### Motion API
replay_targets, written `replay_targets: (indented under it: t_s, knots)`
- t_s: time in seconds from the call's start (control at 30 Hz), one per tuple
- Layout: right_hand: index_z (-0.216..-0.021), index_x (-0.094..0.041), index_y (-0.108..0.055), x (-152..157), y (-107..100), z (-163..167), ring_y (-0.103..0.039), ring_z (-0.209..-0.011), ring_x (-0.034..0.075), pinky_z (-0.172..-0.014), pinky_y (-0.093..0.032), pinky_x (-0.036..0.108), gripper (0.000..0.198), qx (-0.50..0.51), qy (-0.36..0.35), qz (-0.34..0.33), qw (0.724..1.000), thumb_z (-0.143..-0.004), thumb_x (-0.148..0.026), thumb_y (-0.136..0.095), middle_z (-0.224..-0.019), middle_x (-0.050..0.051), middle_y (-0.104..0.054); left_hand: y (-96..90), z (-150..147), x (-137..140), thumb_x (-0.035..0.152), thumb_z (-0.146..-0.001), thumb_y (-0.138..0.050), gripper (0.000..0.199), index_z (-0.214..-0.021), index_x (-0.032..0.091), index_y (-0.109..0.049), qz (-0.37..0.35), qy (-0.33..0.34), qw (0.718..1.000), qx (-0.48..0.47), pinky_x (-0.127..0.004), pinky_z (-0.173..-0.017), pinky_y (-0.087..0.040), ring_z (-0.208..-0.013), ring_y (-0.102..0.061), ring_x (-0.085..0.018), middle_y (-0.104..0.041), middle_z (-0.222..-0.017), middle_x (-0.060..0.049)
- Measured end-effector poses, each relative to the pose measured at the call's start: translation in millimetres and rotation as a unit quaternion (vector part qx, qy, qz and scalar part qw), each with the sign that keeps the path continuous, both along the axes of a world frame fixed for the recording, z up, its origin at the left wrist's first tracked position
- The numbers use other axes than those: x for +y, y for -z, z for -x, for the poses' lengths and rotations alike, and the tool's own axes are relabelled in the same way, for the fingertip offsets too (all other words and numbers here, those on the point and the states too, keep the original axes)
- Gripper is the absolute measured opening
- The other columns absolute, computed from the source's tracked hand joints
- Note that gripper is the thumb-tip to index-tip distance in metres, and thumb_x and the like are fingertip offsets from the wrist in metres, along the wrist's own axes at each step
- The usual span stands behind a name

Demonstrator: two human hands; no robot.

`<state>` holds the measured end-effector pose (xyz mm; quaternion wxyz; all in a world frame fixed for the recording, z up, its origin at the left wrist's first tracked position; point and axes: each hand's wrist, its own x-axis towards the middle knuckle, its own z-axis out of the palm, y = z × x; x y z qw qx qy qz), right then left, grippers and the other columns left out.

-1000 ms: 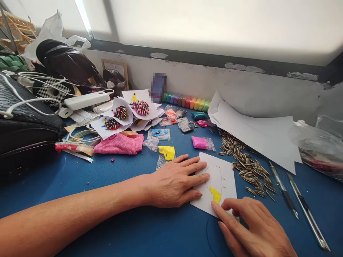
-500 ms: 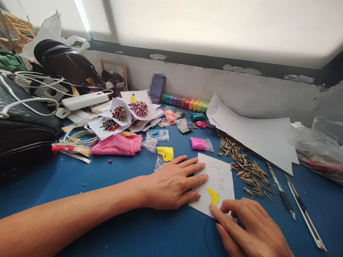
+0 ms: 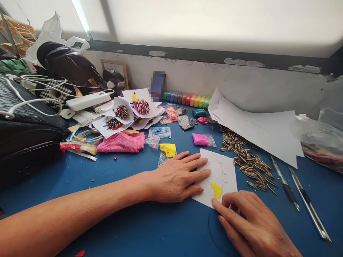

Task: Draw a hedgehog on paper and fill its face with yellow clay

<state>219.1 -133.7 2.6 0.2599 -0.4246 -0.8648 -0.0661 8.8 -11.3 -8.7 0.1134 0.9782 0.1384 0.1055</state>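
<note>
A small white paper [image 3: 229, 169] lies on the blue table, with a rounded outline and short strokes drawn on it. Flattened yellow clay [image 3: 217, 191] covers the lower end of the outline. My left hand [image 3: 178, 178] rests flat with fingers spread, its fingertips over the paper's left side. From the lower right, my right hand [image 3: 253, 221] reaches over the paper's corner, its index fingertip at the clay's bottom tip. Thumb and index finger are apart, and I see nothing held. An opened packet of yellow clay [image 3: 168, 150] sits beyond my left hand.
Striped sunflower seeds [image 3: 252, 167] lie right of the paper, near a pen [image 3: 285, 184] and a cutter knife [image 3: 309, 203]. White sheets [image 3: 257, 125], a pink clay packet [image 3: 200, 139], a pink cloth [image 3: 122, 142] and seed-covered hedgehog pictures [image 3: 140, 105] stand farther back.
The view has shifted slightly, and a red scrap now shows at the bottom edge. Both hands keep nearly the same places on the paper, with the right index fingertip still by the yellow clay.
</note>
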Motion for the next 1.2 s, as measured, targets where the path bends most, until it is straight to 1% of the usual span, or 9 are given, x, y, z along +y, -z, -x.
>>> replay_targets:
  t_s: [0.1, 0.2, 0.27, 0.43, 0.67, 0.93, 1.07, 1.2]
  knots:
    - [-0.095, -0.017, -0.071, 0.6, 0.0, 2.4, -0.06, -0.071, 0.015, -0.066, -0.05, 0.026, 0.022, 0.003, 0.005, -0.002, 1.0, -0.086, -0.009, -0.053, -0.08, 0.007, -0.065, 0.2, 0.1, -0.1, 0.042, -0.101, -0.038, 0.048, -0.141, 0.018, -0.044, -0.001, 0.001, 1.0, 0.004, -0.048, -0.117, -0.023, -0.142, -0.033, -0.029, -0.036, -0.153, -0.012]
    - [-0.096, -0.018, -0.071, 0.4, 1.8, 2.1, -0.06, -0.071, 0.015, -0.066, -0.05, 0.026, 0.023, -0.003, 0.003, 0.003, 1.0, -0.087, -0.009, -0.052, -0.081, 0.007, -0.066, 0.4, 0.0, 0.0, 0.043, -0.101, -0.037, 0.048, -0.142, 0.018, -0.044, -0.002, 0.0, 1.0, 0.005, -0.048, -0.117, -0.023, -0.142, -0.032, -0.03, -0.036, -0.154, -0.012]
    - [-0.097, -0.018, -0.071, -0.4, 3.6, 0.9, -0.061, -0.071, 0.015, -0.066, -0.05, 0.027, 0.022, -0.013, 0.005, -0.006, 1.0, -0.087, -0.011, -0.052, -0.081, 0.007, -0.066, 0.5, 0.0, 0.1, 0.043, -0.101, -0.037, 0.048, -0.142, 0.018, -0.044, -0.002, -0.001, 1.0, 0.006, -0.049, -0.117, -0.023, -0.142, -0.032, -0.03, -0.036, -0.154, -0.012]
    - [-0.103, -0.015, -0.068, -5.6, 5.1, -2.1, -0.062, -0.076, 0.016, -0.073, -0.051, 0.032, 0.02, -0.035, 0.011, -0.028, 0.999, -0.087, -0.011, -0.057, -0.089, 0.009, -0.068, 0.5, 0.2, 0.8, 0.042, -0.101, -0.038, 0.048, -0.142, 0.018, -0.044, -0.002, 0.0, 1.0, 0.003, -0.049, -0.117, -0.024, -0.142, -0.033, -0.03, -0.036, -0.153, -0.013]
    - [-0.1, -0.014, -0.068, -10.5, 4.4, -5.5, -0.058, -0.075, 0.016, -0.073, -0.049, 0.034, 0.017, -0.033, -0.001, -0.022, 0.999, -0.087, -0.008, -0.058, -0.085, 0.009, -0.066, 0.0, 0.8, 0.3, 0.041, -0.1, -0.039, 0.049, -0.143, 0.018, -0.043, 0.009, -0.003, 1.0, 0.012, -0.051, -0.117, -0.024, -0.143, -0.031, -0.03, -0.034, -0.154, -0.013]
    - [-0.111, -0.015, -0.068, -7.5, 9.1, -8.2, -0.057, -0.079, 0.018, -0.072, -0.049, 0.034, 0.026, -0.044, 0.02, -0.009, 0.999, -0.086, -0.013, -0.06, -0.092, 0.011, -0.065, 1.6, -0.5, 0.3, 0.043, -0.1, -0.039, 0.051, -0.145, 0.019, -0.041, 0.014, -0.005, 1.0, 0.016, -0.051, -0.117, -0.024, -0.144, -0.028, -0.03, -0.033, -0.155, -0.012]
    - [-0.11, -0.016, -0.069, -5.5, 5.7, -5.2, -0.059, -0.079, 0.017, -0.073, -0.05, 0.032, 0.025, -0.034, 0.011, 0.02, 0.999, -0.088, -0.014, -0.057, -0.089, 0.009, -0.065, 2.4, -0.3, 0.7, 0.043, -0.1, -0.039, 0.05, -0.144, 0.019, -0.042, 0.015, -0.004, 1.0, 0.01, -0.051, -0.117, -0.024, -0.144, -0.029, -0.03, -0.034, -0.155, -0.013]
    - [-0.109, -0.015, -0.07, -3.3, 3.7, -3.9, -0.059, -0.078, 0.016, -0.072, -0.05, 0.03, 0.027, -0.019, 0.0, 0.055, 0.998, -0.087, -0.011, -0.056, -0.085, 0.008, -0.065, 2.6, -0.4, 0.8, 0.042, -0.1, -0.04, 0.051, -0.145, 0.019, -0.042, 0.016, -0.004, 1.0, 0.009, -0.052, -0.117, -0.024, -0.144, -0.029, -0.03, -0.034, -0.155, -0.013]
